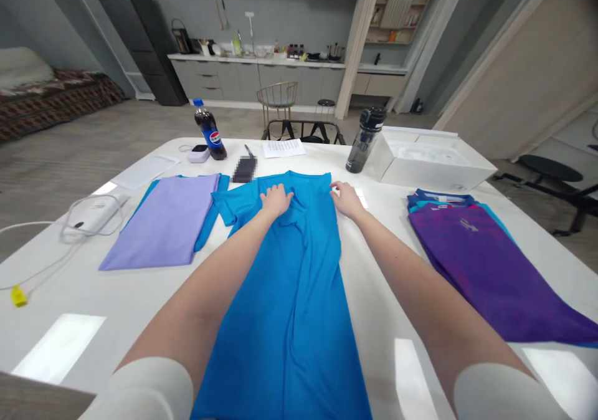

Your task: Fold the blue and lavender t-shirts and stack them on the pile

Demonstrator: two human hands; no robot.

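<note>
At the centre of the white table (60, 295), right of a folded lilac shirt (159, 220), my left hand (276, 199), fingers slightly apart, presses a lengthwise blue T-shirt (289, 320); my right hand (346, 199), fingers together, touches its far edge. Uneven pressure could drag the fabric into wrinkles.

Bright blue T-shirt (284, 308), plain lilac shirt (161, 224), mottled purple-pink jersey (481, 264)

The black object (243, 169) is pixelated; the blue shirt (280, 320) runs off-frame.

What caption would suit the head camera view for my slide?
Left hand rests on a blue shirt, right hand at its edge.
</note>
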